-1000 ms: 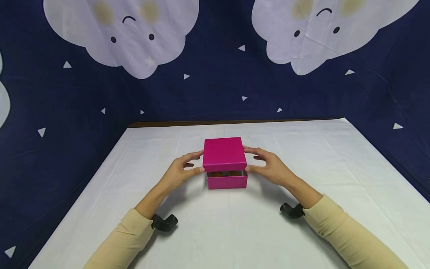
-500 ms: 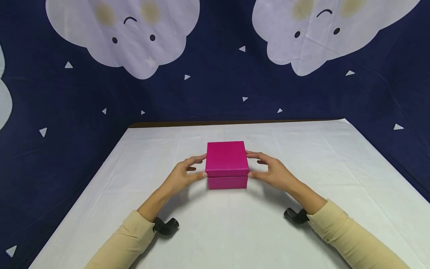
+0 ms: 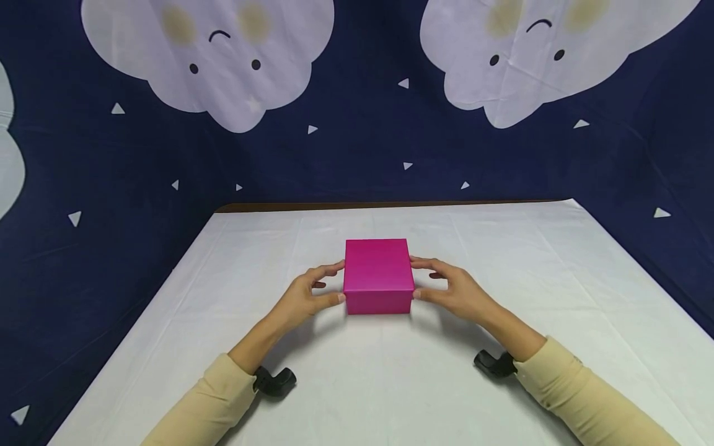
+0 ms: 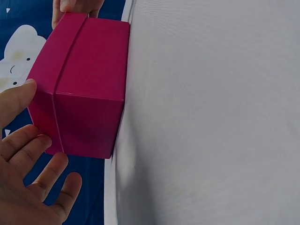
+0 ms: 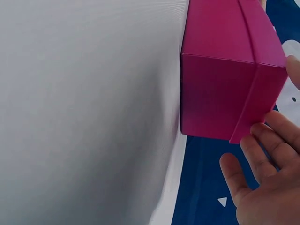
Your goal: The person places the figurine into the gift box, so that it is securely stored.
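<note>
A pink square box (image 4: 89,124) stands on the white cloth, its matching lid (image 3: 377,266) seated over it and covering the inside. My left hand (image 3: 298,298) holds the lid's left side, with the thumb at the front corner and the first fingers farther back. In the left wrist view, the last two fingers hang free of the box. My right hand (image 3: 460,292) holds the lid's right side in the same manner. The right wrist view shows the thumb at the lid's corner, fingertips (image 5: 257,129) at its side and the little finger apart.
The table (image 3: 379,378) is covered with a white cloth. Behind it hangs a dark blue curtain (image 3: 357,167) printed with white clouds and small triangles. A black wrist mount (image 3: 276,382) sits under the left sleeve, another black mount (image 3: 493,364) under the right.
Both hands have lowered the lid onto the box. Earlier a gap showed brownish things inside; now the lid reaches down almost to the base and the gap is gone.
</note>
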Motion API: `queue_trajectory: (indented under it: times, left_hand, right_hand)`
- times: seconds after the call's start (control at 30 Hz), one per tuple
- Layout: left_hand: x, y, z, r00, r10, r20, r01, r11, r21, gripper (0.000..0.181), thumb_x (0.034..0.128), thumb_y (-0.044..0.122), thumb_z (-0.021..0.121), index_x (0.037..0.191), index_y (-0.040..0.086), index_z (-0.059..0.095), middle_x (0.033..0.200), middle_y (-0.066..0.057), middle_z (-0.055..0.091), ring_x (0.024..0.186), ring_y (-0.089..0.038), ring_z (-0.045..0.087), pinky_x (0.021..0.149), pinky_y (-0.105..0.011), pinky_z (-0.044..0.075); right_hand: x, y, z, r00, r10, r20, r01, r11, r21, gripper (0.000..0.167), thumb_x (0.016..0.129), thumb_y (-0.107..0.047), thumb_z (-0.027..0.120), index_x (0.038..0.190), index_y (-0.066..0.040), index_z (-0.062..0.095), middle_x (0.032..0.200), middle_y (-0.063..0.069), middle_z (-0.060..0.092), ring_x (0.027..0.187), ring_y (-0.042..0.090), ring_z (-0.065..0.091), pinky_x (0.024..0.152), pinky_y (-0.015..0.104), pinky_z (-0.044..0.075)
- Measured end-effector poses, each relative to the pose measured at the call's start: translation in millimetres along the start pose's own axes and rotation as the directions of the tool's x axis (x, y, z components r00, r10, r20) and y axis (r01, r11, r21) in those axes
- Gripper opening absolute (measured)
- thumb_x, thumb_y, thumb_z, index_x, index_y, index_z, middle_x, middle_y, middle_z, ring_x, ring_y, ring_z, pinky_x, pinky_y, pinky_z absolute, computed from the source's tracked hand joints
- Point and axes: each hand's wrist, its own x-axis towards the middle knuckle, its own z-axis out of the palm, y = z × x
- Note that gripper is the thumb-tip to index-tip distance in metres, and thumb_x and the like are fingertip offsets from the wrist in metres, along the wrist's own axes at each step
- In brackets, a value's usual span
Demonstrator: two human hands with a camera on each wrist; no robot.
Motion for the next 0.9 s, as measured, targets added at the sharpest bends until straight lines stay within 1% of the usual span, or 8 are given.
queue_trajectory:
  times: [0.17, 0.43, 0.53, 0.6, 0.77, 0.9]
  left_hand:
    - [1.3, -3.1, 1.5, 1.000, 0.003, 0.000, -0.003, 1.000, 0.016, 0.061, 0.0824, 0.024, 0.073, 0.139, 0.024, 0.048, 0.140, -0.003, 0.052, 0.128, -0.022, 0.045, 0.103, -0.045, 0.039]
    - [2.1, -4.0, 1.0, 1.000, -0.007, 0.010, 0.006, 1.000, 0.011, 0.056, 0.0865, 0.026, 0.068, 0.139, 0.023, 0.048, 0.139, -0.007, 0.052, 0.129, -0.024, 0.046, 0.103, -0.046, 0.041]
    - [2.2, -4.2, 0.7, 1.000, -0.014, 0.012, 0.013, 1.000, 0.011, 0.055, 0.0867, 0.027, 0.068, 0.138, 0.024, 0.049, 0.139, -0.009, 0.052, 0.128, -0.025, 0.047, 0.103, -0.046, 0.040]
    - [2.3, -4.6, 0.7, 1.000, -0.017, 0.014, 0.016, 1.000, 0.015, 0.055, 0.0864, 0.027, 0.068, 0.138, 0.024, 0.049, 0.139, -0.008, 0.052, 0.128, -0.025, 0.047, 0.103, -0.047, 0.040]
    - [2.3, -6.6, 1.2, 1.000, -0.021, 0.020, 0.020, 0.999, 0.025, 0.055, 0.0859, 0.027, 0.069, 0.137, 0.023, 0.050, 0.139, -0.002, 0.052, 0.128, -0.022, 0.046, 0.104, -0.045, 0.040]
    - [1.6, -7.3, 1.5, 0.999, -0.031, 0.019, 0.031, 0.999, 0.032, 0.056, 0.0854, 0.027, 0.070, 0.137, 0.023, 0.050, 0.138, -0.003, 0.053, 0.127, -0.022, 0.047, 0.103, -0.045, 0.040]
  right_hand:
    - [0.4, 0.6, 0.7, 1.000, 0.005, 0.003, -0.005, 1.000, -0.001, 0.052, 0.082, -0.031, 0.073, 0.130, -0.020, 0.056, 0.142, -0.003, 0.051, 0.129, 0.020, 0.049, 0.101, 0.044, 0.045]
    - [1.6, 1.5, 2.2, 1.000, 0.017, 0.013, -0.017, 1.000, 0.003, 0.051, 0.082, -0.030, 0.073, 0.129, -0.018, 0.056, 0.140, -0.002, 0.053, 0.129, 0.019, 0.048, 0.100, 0.043, 0.045]
    - [2.1, 2.3, 2.7, 1.000, 0.015, 0.016, -0.015, 1.000, 0.005, 0.051, 0.082, -0.029, 0.073, 0.129, -0.017, 0.056, 0.140, -0.001, 0.053, 0.129, 0.020, 0.049, 0.100, 0.043, 0.045]
    - [2.5, 3.1, 3.2, 1.000, 0.012, 0.018, -0.012, 1.000, 0.004, 0.051, 0.082, -0.028, 0.073, 0.129, -0.017, 0.056, 0.140, -0.001, 0.053, 0.129, 0.020, 0.049, 0.100, 0.044, 0.045]
    - [2.7, 4.5, 4.5, 0.999, 0.018, 0.026, -0.018, 1.000, 0.004, 0.051, 0.082, -0.028, 0.073, 0.129, -0.017, 0.057, 0.140, -0.001, 0.053, 0.129, 0.020, 0.048, 0.099, 0.044, 0.045]
    - [2.5, 4.7, 5.2, 0.999, 0.023, 0.032, -0.023, 1.000, 0.000, 0.051, 0.082, -0.030, 0.073, 0.129, -0.019, 0.057, 0.140, -0.003, 0.053, 0.129, 0.019, 0.049, 0.099, 0.044, 0.045]
